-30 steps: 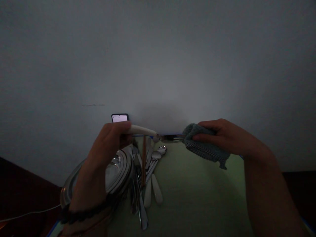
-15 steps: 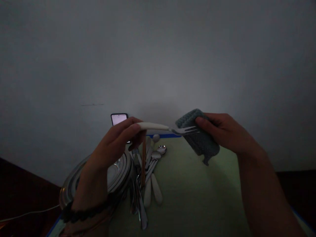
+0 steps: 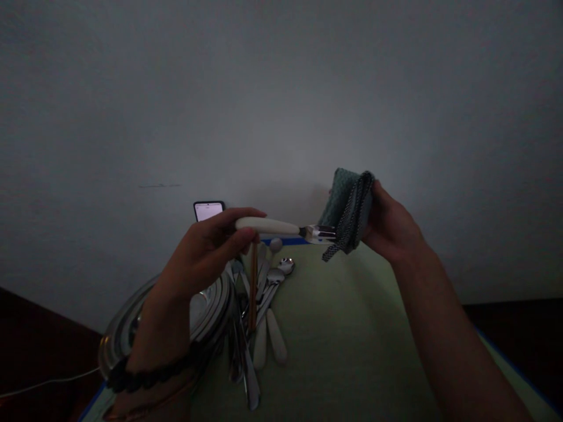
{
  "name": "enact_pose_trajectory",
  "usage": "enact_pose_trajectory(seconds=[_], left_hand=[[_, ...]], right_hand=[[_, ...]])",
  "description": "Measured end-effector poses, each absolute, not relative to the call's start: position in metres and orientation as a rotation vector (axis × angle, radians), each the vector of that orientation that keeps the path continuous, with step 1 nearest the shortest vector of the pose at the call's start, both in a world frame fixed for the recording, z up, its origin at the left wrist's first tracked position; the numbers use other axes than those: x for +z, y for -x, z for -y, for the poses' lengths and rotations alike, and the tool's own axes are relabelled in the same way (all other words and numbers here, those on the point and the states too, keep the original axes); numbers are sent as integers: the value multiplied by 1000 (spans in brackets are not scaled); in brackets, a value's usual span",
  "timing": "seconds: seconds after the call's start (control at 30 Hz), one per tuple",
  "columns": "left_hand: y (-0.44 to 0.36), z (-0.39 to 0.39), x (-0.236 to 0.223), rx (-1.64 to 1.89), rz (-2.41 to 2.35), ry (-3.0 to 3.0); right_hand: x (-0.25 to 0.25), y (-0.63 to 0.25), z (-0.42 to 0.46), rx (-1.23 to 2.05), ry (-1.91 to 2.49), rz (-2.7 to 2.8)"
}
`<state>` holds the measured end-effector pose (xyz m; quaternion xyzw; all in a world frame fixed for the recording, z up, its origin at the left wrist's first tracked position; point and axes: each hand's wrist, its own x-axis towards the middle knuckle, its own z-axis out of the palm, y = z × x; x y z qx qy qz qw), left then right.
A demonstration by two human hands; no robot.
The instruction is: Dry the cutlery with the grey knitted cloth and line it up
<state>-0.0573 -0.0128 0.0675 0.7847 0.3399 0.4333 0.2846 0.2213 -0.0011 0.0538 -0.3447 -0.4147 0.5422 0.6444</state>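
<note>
My left hand [image 3: 206, 249] is closed around the white handle of a fork [image 3: 270, 226], which it holds level above the table. The fork's metal tines point right and reach the edge of a folded grey-green cloth [image 3: 347, 205]. My right hand [image 3: 391, 225] grips that cloth from its right side, with most of the fingers hidden behind it. The tips of the tines are partly covered by the cloth. Beneath the fork lies a loose pile of cutlery [image 3: 264, 287], with spoons, white-handled pieces and brown chopsticks [image 3: 253, 287].
Stacked round metal lids or plates [image 3: 206, 316] stand at the left, partly behind my left forearm. A phone [image 3: 209, 210] with a lit screen leans near the wall [image 3: 281, 105]. The pale green table [image 3: 334, 340] has a blue edge. A white cable [image 3: 48, 382] runs off left.
My right hand has turned the cloth upright and raised it slightly, moving its fingers behind it. The fork has rolled in my left hand, so its tines face differently.
</note>
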Motion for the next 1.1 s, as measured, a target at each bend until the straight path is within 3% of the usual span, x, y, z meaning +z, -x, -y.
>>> enact_pose_trajectory(seconds=[0.27, 0.57, 0.93, 1.1], left_hand=[[57, 17, 71, 1203, -899, -2070], [58, 16, 71, 1186, -891, -2114], [54, 20, 81, 1021, -942, -2320], [52, 23, 82, 1019, -949, -2320]], right_hand=[[47, -216, 2, 1459, 733, 1008], [45, -213, 13, 1436, 874, 1169], [76, -188, 47, 639, 1125, 2080], [74, -180, 46, 662, 1120, 2362]])
